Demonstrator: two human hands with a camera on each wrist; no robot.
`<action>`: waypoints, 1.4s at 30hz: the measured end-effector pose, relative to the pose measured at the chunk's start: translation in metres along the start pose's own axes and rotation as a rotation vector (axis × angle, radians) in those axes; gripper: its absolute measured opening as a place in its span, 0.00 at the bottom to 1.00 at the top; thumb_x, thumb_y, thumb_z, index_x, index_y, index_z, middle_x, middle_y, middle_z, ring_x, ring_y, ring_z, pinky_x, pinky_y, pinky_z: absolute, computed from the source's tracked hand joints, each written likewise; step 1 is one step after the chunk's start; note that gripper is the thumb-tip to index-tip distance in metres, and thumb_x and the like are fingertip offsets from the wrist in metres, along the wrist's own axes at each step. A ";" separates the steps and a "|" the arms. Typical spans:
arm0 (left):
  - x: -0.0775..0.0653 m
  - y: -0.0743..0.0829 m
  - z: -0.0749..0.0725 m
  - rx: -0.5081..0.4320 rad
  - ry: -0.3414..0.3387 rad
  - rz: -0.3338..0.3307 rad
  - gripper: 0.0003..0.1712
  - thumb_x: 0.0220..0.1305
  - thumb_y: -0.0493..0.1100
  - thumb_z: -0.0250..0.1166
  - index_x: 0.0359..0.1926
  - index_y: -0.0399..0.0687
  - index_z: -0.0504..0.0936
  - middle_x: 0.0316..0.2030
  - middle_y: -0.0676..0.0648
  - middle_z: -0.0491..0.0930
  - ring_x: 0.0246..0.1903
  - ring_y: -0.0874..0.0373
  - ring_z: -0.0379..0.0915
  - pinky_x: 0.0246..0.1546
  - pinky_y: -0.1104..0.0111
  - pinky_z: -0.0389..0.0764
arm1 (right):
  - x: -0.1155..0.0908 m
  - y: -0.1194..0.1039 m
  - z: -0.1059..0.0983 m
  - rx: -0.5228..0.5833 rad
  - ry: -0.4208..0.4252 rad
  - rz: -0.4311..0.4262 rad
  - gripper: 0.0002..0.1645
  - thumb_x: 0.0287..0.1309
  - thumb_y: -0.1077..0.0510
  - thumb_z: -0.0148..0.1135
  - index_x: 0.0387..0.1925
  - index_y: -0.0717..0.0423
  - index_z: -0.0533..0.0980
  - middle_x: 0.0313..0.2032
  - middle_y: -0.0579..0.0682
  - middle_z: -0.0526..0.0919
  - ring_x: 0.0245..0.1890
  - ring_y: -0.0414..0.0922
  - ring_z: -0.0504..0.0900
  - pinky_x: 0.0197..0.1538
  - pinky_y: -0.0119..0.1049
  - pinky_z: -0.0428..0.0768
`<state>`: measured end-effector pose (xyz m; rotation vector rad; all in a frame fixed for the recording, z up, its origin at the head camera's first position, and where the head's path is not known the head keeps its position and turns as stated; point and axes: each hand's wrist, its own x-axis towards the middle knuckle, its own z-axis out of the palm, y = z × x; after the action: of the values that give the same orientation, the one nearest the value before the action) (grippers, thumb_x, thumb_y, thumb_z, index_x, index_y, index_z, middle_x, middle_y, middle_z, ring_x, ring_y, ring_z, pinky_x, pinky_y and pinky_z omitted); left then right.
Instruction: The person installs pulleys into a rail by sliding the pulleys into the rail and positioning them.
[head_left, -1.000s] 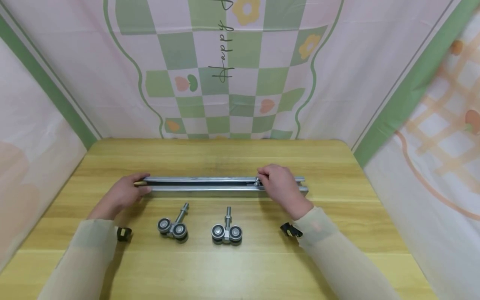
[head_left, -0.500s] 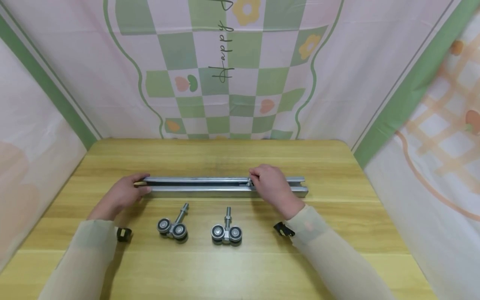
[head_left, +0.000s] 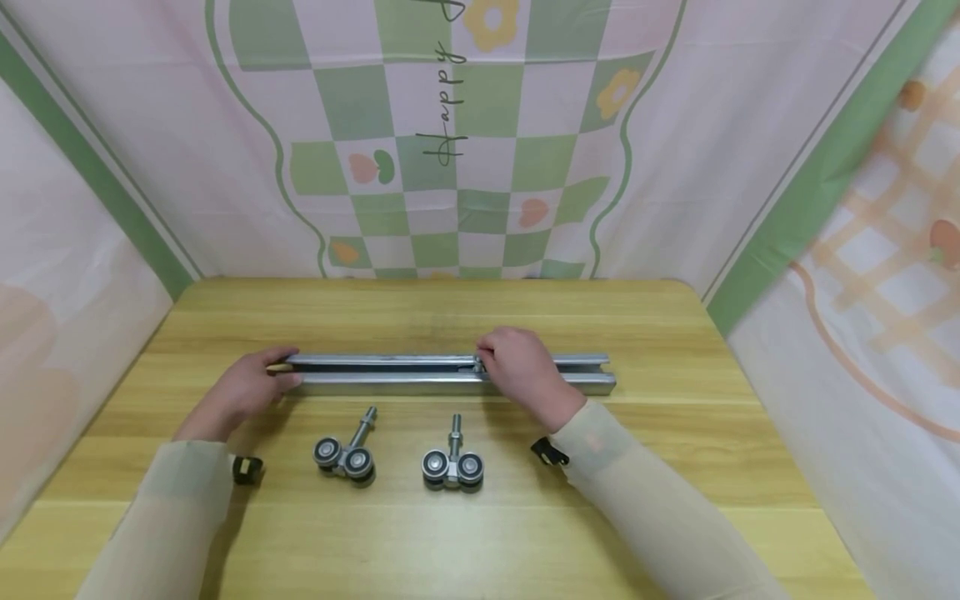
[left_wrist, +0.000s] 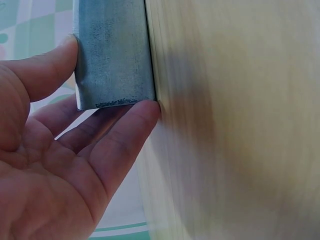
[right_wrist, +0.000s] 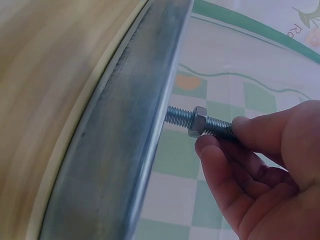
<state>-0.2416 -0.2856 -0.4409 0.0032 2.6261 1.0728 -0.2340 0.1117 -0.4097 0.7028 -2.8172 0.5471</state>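
Observation:
A long metal channel track [head_left: 390, 380] lies across the table with its slot facing up. My left hand [head_left: 247, 385] holds its left end, thumb on one edge and fingers at the other, as the left wrist view shows. With thumb and fingertips my right hand [head_left: 525, 367] pinches a threaded bolt [right_wrist: 218, 126] that stands up out of the slot, a hex nut [right_wrist: 199, 121] partway along it. Whatever the bolt is fixed to inside the track is hidden. Nearer me lie two trolley rollers, a left one [head_left: 345, 458] and a right one [head_left: 453, 468], each with wheels and a threaded bolt.
Everything rests on a wooden table [head_left: 450, 550]. A patterned cloth [head_left: 555, 167] hangs behind the table and more cloth flanks both sides. A black strap buckle [head_left: 247, 469] sits at the left wrist, and another buckle [head_left: 550, 452] at the right.
My right hand has slid leftward along the track with the bolt, from near the right end to right of its middle. My left hand, the track and the loose rollers stay put.

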 end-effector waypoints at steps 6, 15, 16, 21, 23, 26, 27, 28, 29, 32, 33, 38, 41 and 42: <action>0.000 -0.001 0.001 0.007 0.009 0.019 0.37 0.73 0.50 0.60 0.76 0.41 0.59 0.55 0.33 0.72 0.35 0.50 0.74 0.32 0.62 0.77 | 0.008 -0.009 0.002 -0.007 -0.011 -0.039 0.07 0.66 0.62 0.62 0.34 0.58 0.85 0.35 0.51 0.87 0.39 0.48 0.85 0.46 0.44 0.82; 0.000 -0.001 0.001 0.003 0.010 0.025 0.37 0.73 0.50 0.60 0.76 0.41 0.59 0.56 0.32 0.72 0.35 0.50 0.73 0.32 0.62 0.77 | 0.021 -0.023 0.005 -0.074 -0.082 -0.083 0.09 0.68 0.62 0.60 0.32 0.56 0.84 0.30 0.49 0.85 0.33 0.46 0.83 0.41 0.41 0.82; 0.000 0.000 0.001 0.002 0.011 0.024 0.37 0.73 0.50 0.60 0.75 0.41 0.59 0.56 0.32 0.72 0.35 0.50 0.73 0.32 0.62 0.77 | 0.023 -0.025 0.005 -0.085 -0.091 -0.091 0.09 0.68 0.62 0.60 0.33 0.56 0.84 0.31 0.49 0.85 0.34 0.46 0.84 0.42 0.41 0.82; 0.001 -0.001 0.001 0.009 0.015 0.026 0.38 0.72 0.50 0.61 0.75 0.41 0.60 0.56 0.32 0.71 0.35 0.50 0.74 0.32 0.62 0.77 | 0.028 -0.034 0.006 -0.145 -0.136 -0.135 0.09 0.68 0.63 0.59 0.36 0.57 0.84 0.34 0.51 0.86 0.36 0.47 0.84 0.43 0.40 0.82; 0.001 -0.001 0.001 0.022 0.016 0.033 0.38 0.72 0.50 0.61 0.75 0.41 0.60 0.58 0.31 0.70 0.37 0.48 0.74 0.33 0.62 0.77 | 0.030 -0.037 0.006 -0.166 -0.161 -0.156 0.09 0.68 0.64 0.58 0.40 0.57 0.84 0.35 0.51 0.86 0.37 0.47 0.84 0.44 0.39 0.82; 0.001 -0.002 0.000 0.036 0.018 0.041 0.38 0.72 0.50 0.61 0.75 0.41 0.60 0.61 0.29 0.69 0.41 0.47 0.73 0.35 0.62 0.76 | 0.032 -0.042 0.008 -0.201 -0.188 -0.193 0.09 0.66 0.66 0.57 0.41 0.57 0.83 0.35 0.50 0.85 0.37 0.46 0.83 0.43 0.38 0.82; 0.001 -0.002 0.000 0.036 0.017 0.042 0.38 0.72 0.51 0.62 0.75 0.41 0.60 0.61 0.29 0.68 0.42 0.46 0.73 0.36 0.62 0.76 | 0.033 -0.044 0.008 -0.208 -0.196 -0.203 0.10 0.65 0.67 0.57 0.42 0.58 0.82 0.35 0.50 0.85 0.37 0.46 0.83 0.43 0.38 0.82; 0.001 -0.003 0.000 0.033 0.017 0.041 0.38 0.72 0.50 0.61 0.75 0.41 0.60 0.61 0.29 0.68 0.41 0.46 0.73 0.36 0.62 0.76 | 0.033 -0.046 0.009 -0.211 -0.202 -0.210 0.10 0.65 0.67 0.57 0.43 0.58 0.82 0.36 0.50 0.84 0.37 0.46 0.83 0.43 0.38 0.82; 0.001 -0.003 0.000 0.028 0.016 0.038 0.38 0.72 0.50 0.61 0.75 0.41 0.60 0.60 0.30 0.69 0.41 0.47 0.73 0.35 0.62 0.76 | 0.034 -0.047 0.009 -0.219 -0.205 -0.217 0.10 0.64 0.68 0.57 0.42 0.57 0.81 0.35 0.50 0.83 0.36 0.46 0.82 0.42 0.38 0.82; 0.001 -0.003 0.000 0.011 0.014 0.024 0.37 0.72 0.50 0.61 0.75 0.42 0.60 0.57 0.32 0.71 0.37 0.48 0.73 0.34 0.62 0.77 | 0.035 -0.051 0.011 -0.230 -0.219 -0.215 0.12 0.64 0.68 0.56 0.44 0.57 0.81 0.36 0.51 0.83 0.38 0.46 0.82 0.41 0.37 0.82; 0.001 -0.002 0.001 0.012 0.014 0.024 0.37 0.72 0.50 0.61 0.75 0.42 0.60 0.58 0.32 0.71 0.37 0.49 0.73 0.34 0.62 0.77 | 0.036 -0.052 0.011 -0.231 -0.225 -0.217 0.13 0.64 0.69 0.56 0.46 0.57 0.81 0.38 0.51 0.83 0.39 0.46 0.82 0.42 0.37 0.82; 0.001 -0.002 0.001 0.012 0.011 0.007 0.37 0.73 0.50 0.60 0.76 0.44 0.59 0.57 0.33 0.71 0.37 0.49 0.73 0.34 0.62 0.77 | 0.038 -0.058 0.012 -0.228 -0.257 -0.235 0.20 0.64 0.69 0.55 0.56 0.60 0.79 0.45 0.54 0.83 0.43 0.47 0.82 0.46 0.36 0.81; 0.000 -0.003 0.002 0.000 0.005 0.001 0.37 0.73 0.50 0.60 0.76 0.44 0.58 0.55 0.34 0.72 0.36 0.48 0.73 0.33 0.62 0.77 | 0.040 -0.064 0.012 -0.216 -0.298 -0.234 0.22 0.65 0.68 0.55 0.60 0.61 0.76 0.49 0.55 0.83 0.47 0.47 0.81 0.50 0.36 0.80; 0.000 -0.003 0.002 0.003 0.007 0.003 0.37 0.73 0.50 0.60 0.76 0.44 0.58 0.55 0.34 0.72 0.36 0.48 0.73 0.33 0.62 0.77 | 0.041 -0.066 0.012 -0.213 -0.314 -0.229 0.22 0.66 0.68 0.54 0.61 0.61 0.75 0.50 0.54 0.82 0.48 0.47 0.81 0.51 0.36 0.79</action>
<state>-0.2409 -0.2865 -0.4440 0.0038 2.6345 1.0721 -0.2391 0.0360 -0.3893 1.1309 -2.9527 0.1008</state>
